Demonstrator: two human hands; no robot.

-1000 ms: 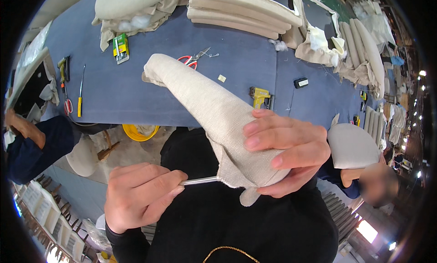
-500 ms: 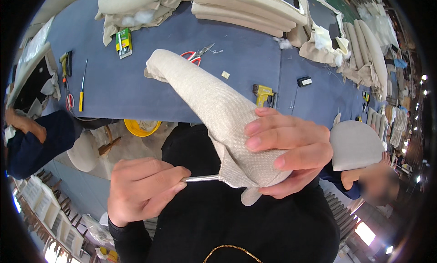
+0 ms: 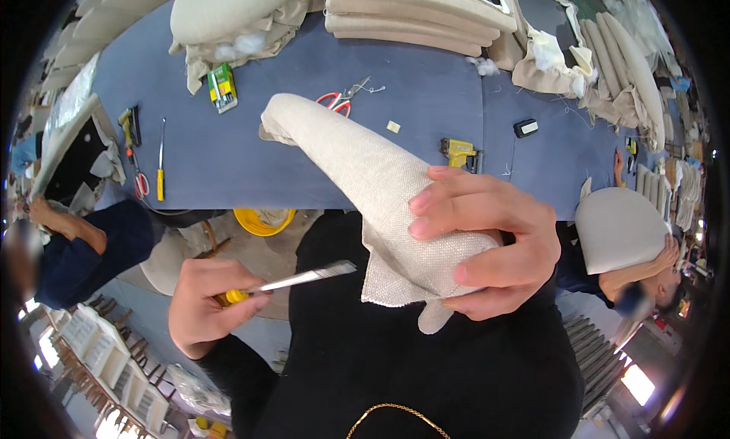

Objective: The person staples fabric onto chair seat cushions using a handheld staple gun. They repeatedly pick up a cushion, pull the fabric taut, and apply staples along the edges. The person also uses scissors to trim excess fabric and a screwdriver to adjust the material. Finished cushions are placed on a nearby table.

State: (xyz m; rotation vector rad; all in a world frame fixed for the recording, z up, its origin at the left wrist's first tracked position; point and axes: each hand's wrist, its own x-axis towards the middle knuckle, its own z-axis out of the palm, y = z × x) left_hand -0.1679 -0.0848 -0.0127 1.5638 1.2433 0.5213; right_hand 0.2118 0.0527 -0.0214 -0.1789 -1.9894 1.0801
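Observation:
A long, tapering padded piece in beige fabric [image 3: 357, 161] slants across the middle, its narrow end over the table. My right hand [image 3: 494, 241] grips the wide end, fingers spread over the cloth and thumb hidden. A loose fabric flap [image 3: 391, 279] stands out there, with a small rounded tab [image 3: 435, 317] hanging below. Left of it, my left hand [image 3: 217, 302] is closed round the yellow handle of a screwdriver [image 3: 304, 276]. Its metal shaft looks smeared by motion, and the tip points at the flap without touching it.
On the blue-grey table [image 3: 251, 150] lie red-handled scissors [image 3: 342, 97], a yellow staple gun [image 3: 460, 153], another screwdriver [image 3: 161, 161] and a green-yellow box [image 3: 223, 88]. Stacked upholstered pieces [image 3: 411, 17] line the far side. A yellow bucket [image 3: 266, 221] stands below. People work at both sides.
The screwdriver has come out from under the fabric flap, and my left hand has drawn slightly left and down. My right hand keeps its hold. The whole view has shifted a little.

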